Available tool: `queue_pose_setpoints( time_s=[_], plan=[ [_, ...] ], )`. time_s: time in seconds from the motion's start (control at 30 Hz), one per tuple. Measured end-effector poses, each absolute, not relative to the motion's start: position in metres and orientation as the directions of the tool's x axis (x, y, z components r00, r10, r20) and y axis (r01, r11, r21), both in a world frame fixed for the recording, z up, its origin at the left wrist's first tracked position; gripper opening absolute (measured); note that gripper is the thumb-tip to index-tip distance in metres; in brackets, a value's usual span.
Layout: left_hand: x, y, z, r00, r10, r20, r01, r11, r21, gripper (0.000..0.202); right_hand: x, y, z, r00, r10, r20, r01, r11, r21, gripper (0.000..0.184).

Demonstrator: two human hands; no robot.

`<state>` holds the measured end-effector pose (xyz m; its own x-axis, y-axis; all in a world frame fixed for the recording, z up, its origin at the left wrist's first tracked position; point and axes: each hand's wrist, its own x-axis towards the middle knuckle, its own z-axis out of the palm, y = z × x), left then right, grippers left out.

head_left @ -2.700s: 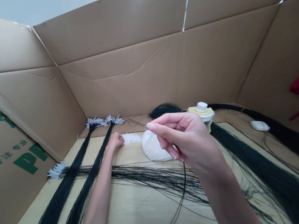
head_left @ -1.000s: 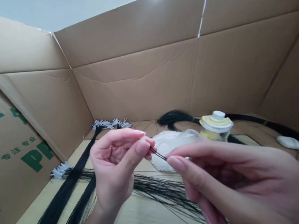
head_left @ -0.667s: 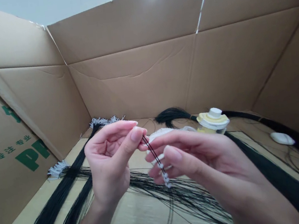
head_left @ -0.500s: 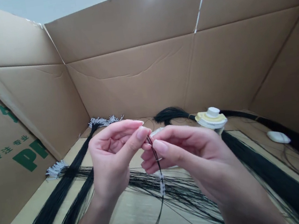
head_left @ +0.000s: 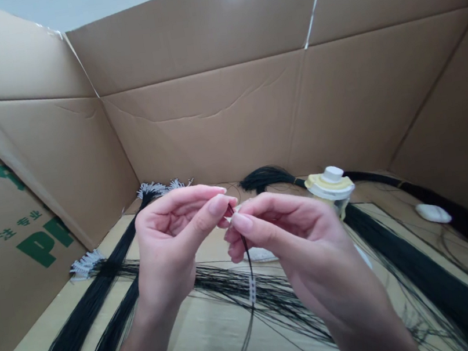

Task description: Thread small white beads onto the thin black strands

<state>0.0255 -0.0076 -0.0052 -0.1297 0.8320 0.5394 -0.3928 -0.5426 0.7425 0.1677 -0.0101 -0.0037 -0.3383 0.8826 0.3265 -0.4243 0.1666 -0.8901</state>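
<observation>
While the left hand pinches a black cord, the right hand pinches it just beside; white beads hang on it lower down, before a bundle of dark strands crossing the pale tabletop.

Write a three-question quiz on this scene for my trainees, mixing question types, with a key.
1. True or false: the left hand and the right hand both pinch the black cord.

2. Where do the white beads hang on that cord?
A. Above the pinch
B. Below the pinch
C. Between the two thumbs

3. Fill in the colour: the large print on the cardboard at far left is ____.

Key: 1. True. 2. B. 3. Green.
</observation>
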Motion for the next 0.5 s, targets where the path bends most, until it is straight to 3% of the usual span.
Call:
queue_pose_setpoints(
  time_s=[0.2,0.5],
  plan=[
    [0.023,-0.004,-0.002,0.185,0.889,0.419,-0.583,-0.244,0.775,0.005,0.174,-0.022,-0.001,-0.302,0.87,0.39,-0.427,0.243,-0.871,0.016],
    [0.023,0.001,-0.006,0.283,0.874,0.394,-0.534,-0.197,0.822,0.01,0.181,-0.028,0.011,-0.346,0.885,0.312,-0.315,0.204,-0.927,0.023]
  ],
)
